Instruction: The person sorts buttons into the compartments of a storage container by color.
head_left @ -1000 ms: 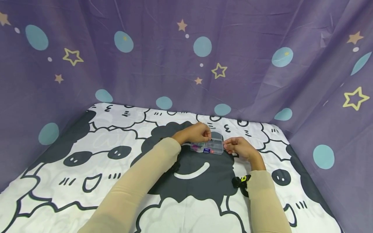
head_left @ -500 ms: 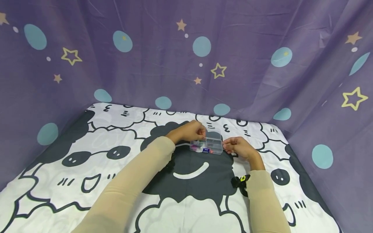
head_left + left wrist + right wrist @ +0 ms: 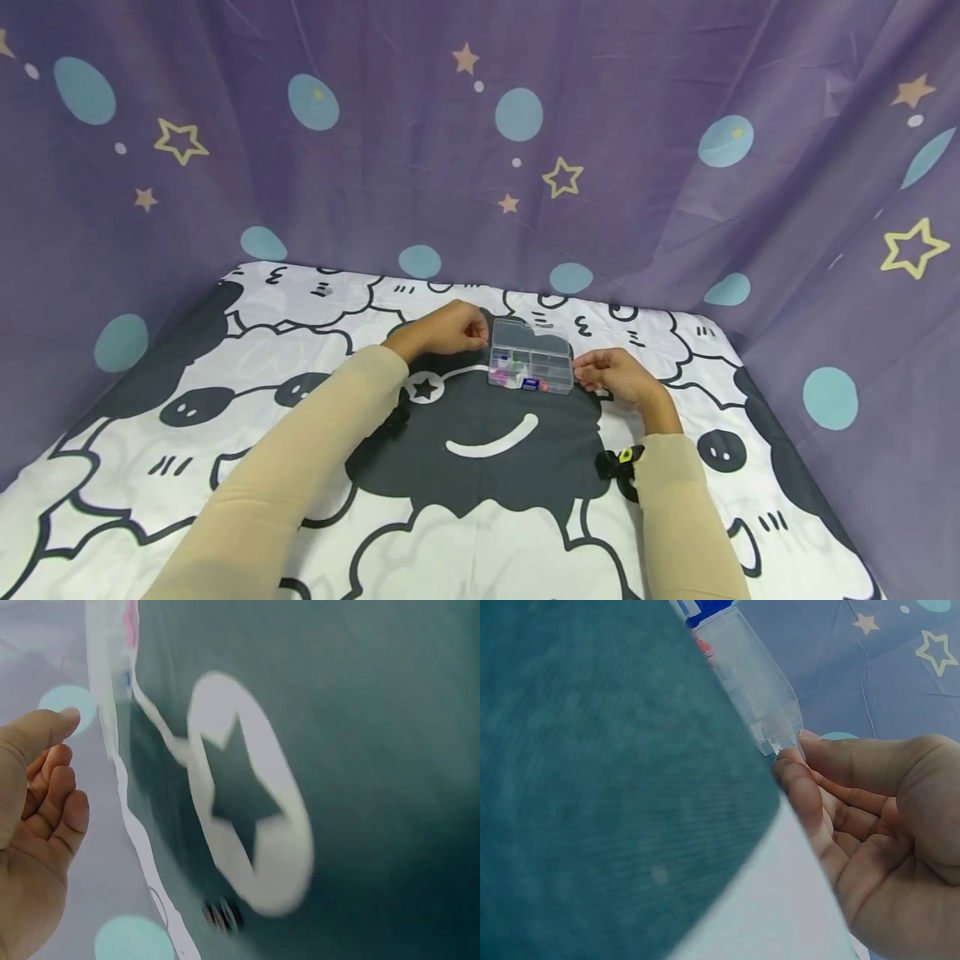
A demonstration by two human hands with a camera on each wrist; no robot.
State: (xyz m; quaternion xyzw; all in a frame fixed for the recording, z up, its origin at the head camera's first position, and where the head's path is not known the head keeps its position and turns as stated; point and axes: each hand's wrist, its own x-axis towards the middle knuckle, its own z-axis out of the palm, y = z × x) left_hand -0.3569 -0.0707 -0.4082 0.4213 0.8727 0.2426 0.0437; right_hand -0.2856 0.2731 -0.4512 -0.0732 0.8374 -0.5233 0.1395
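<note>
A clear plastic compartment box [image 3: 551, 367] lies on the dark printed patch of the cloth, its transparent lid [image 3: 531, 336] raised at the back. Small pink, white and blue items [image 3: 506, 377] show in its left compartments. My right hand [image 3: 618, 377] pinches the box's right end between thumb and fingers; the right wrist view shows the fingertips at the corner of the box [image 3: 754, 682]. Beside the box's left end, my left hand [image 3: 459, 327] hovers with loosely curled fingers. In the left wrist view that hand [image 3: 37, 795] has nothing between thumb and fingers.
A small dark striped item [image 3: 223, 915] lies on the dark cloth in the left wrist view. The cartoon-print cloth [image 3: 480, 558] covers the surface, and a purple curtain [image 3: 420, 167] with stars and dots stands behind it and at both sides.
My left hand has moved left from over the compartments to outside the box's left end, uncovering the items there. My right hand has stayed at the box's right end.
</note>
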